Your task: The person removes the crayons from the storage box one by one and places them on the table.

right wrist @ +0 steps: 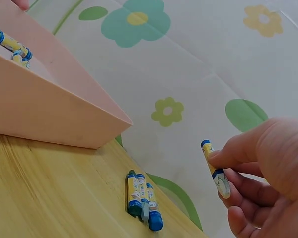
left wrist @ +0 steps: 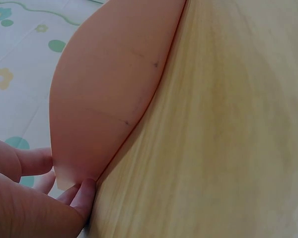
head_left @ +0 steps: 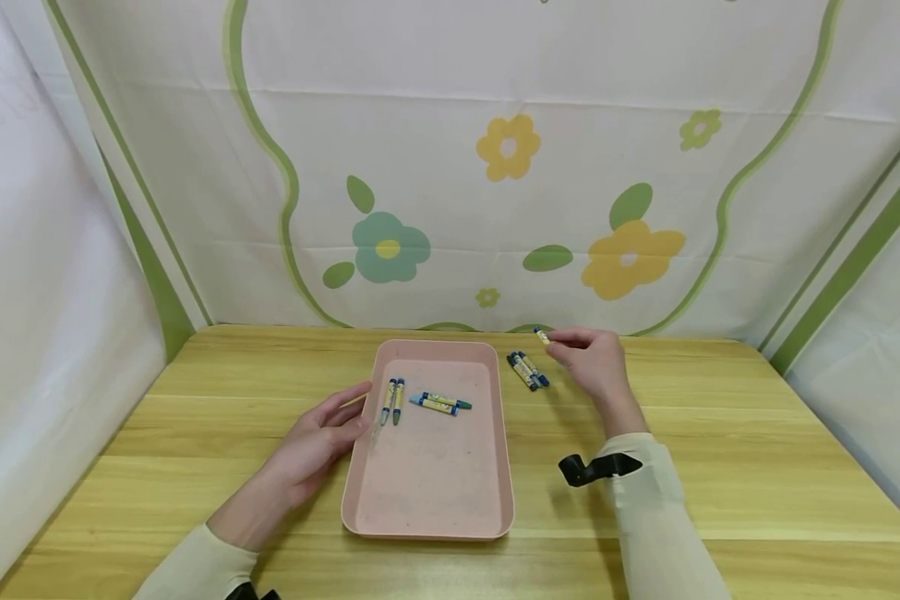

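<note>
My right hand (head_left: 598, 365) pinches a short crayon (right wrist: 216, 174) between thumb and fingers, raised above the table's back edge. It has a yellow wrapper, blue bands and a pale end. Below and left of that hand, three crayons (right wrist: 140, 196) lie side by side on the table, just right of the pink tray (head_left: 435, 492). My left hand (head_left: 318, 442) rests against the tray's left wall, its fingertips (left wrist: 87, 191) on the outside near the rim and base. Inside the tray lie a left pair of crayons (head_left: 393, 402) and a roughly crosswise pair of crayons (head_left: 440, 404).
The wooden table (head_left: 720, 483) stretches out on both sides of the tray. A white cloth (head_left: 435, 167) printed with flowers and green lines hangs along its back edge, with more white cloth at the left and right sides.
</note>
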Demonstrator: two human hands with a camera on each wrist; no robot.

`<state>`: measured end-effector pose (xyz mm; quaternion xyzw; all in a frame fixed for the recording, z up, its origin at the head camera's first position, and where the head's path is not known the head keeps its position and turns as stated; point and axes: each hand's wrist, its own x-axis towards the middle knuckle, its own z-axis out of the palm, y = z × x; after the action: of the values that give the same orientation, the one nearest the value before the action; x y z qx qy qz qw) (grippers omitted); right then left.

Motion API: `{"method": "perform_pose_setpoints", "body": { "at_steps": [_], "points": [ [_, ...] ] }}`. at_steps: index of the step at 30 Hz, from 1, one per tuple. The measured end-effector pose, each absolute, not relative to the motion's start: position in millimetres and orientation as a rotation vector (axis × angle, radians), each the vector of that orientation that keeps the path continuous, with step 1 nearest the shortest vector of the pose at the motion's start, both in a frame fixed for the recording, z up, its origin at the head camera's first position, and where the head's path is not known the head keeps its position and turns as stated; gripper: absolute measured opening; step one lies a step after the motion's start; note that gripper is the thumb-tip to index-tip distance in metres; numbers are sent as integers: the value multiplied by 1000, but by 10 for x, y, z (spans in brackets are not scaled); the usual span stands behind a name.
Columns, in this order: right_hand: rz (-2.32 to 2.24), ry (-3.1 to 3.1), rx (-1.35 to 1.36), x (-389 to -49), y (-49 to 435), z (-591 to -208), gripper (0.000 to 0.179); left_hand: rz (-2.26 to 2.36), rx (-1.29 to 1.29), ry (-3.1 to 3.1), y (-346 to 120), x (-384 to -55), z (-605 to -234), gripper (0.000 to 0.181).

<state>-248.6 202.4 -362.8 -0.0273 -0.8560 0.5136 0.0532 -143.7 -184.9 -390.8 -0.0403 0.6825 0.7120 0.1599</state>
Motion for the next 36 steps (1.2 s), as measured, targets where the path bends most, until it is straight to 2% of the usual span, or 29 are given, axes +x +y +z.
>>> {"method": "perform_pose_setpoints", "body": {
  "at_steps": [20,36],
  "points": [
    [1531,-2702,-205,-2575,1950,-3950,28,2026,-124,1958,-1855,-1441,-3924,59],
    [1495,-2714,-249,-2590,1920,-4019,27,2035,-110,1960,-1859,-1442,-3929,59]
  ]
}}
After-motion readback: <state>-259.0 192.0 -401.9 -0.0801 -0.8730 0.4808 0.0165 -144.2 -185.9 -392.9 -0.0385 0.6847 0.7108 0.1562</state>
